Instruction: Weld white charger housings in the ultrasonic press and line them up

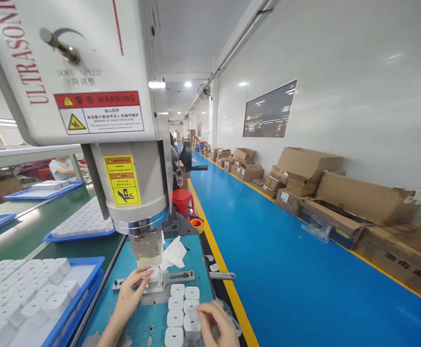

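My left hand (133, 289) reaches to the clear fixture (156, 282) under the press horn (147, 246). Its bent fingers and thumb close on a white piece in the fixture, partly hidden by the fingers. White charger housings (176, 303), each with a small slot on top, stand in two columns on the blue-green base plate (134, 332). At the right column's near end, my right hand (219, 325), slightly blurred, has its fingertips against a white housing (192, 325) that looks higher than its neighbours.
The ultrasonic press head (124, 178) looms above the fixture. A blue tray (97, 270) of white housings stands at left, with more trays behind. A crumpled white cloth (174, 253) and a wrench (223, 275) lie by the fixture. Cardboard boxes (333, 246) line the right wall.
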The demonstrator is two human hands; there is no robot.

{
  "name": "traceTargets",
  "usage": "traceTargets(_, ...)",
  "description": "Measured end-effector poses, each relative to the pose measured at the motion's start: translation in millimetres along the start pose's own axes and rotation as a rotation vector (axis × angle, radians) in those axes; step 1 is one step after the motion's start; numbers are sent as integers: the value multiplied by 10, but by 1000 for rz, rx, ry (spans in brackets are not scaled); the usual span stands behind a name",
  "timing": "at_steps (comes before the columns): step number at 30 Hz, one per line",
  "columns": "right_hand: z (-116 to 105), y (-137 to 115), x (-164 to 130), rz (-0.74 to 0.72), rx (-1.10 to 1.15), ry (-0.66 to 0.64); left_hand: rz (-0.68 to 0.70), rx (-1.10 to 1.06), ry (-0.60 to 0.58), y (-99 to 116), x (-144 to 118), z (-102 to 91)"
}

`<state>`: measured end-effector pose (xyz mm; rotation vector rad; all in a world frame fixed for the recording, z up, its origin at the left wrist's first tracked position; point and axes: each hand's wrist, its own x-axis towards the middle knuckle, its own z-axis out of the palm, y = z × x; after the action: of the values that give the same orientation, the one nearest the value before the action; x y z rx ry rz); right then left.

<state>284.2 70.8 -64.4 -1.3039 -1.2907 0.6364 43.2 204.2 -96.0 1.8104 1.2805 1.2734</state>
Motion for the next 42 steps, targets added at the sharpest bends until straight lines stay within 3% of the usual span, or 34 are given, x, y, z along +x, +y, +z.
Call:
traceTargets(2,94,-224,327,-89,-144,-274,4,-8,8,7,-8,16)
traceTargets(5,363,-417,822,-42,-368,-509,10,-19,16,1,-6,30)
traceTargets(8,645,-414,1175,-4,-402,-673,14,-32,32,-19,4,46)
traceTargets(11,800,-315,1338,-19,-361,-757,6,-55,50,-43,13,72)
traceTargets(19,797,-124,1361,0,-131,-785,-3,-105,-19,-40,40,33)
traceTargets(24,802,-176,1376,-76,-266,-777,-4,-61,-25,31,39,8)
traceTargets(30,834,-108,1318,-381,-578,-754,-1,-29,-43,47,20,18)
traceTargets(34,851,-13,1275,-479,-664,-721,-10,-37,-46,39,35,-3)
traceTargets(38,855,-1,1295,-503,-704,-660,-2,-48,-40,49,34,-8)
traceTargets(42,836,-70,1303,-401,-704,-655,10,-44,-36,52,26,1)
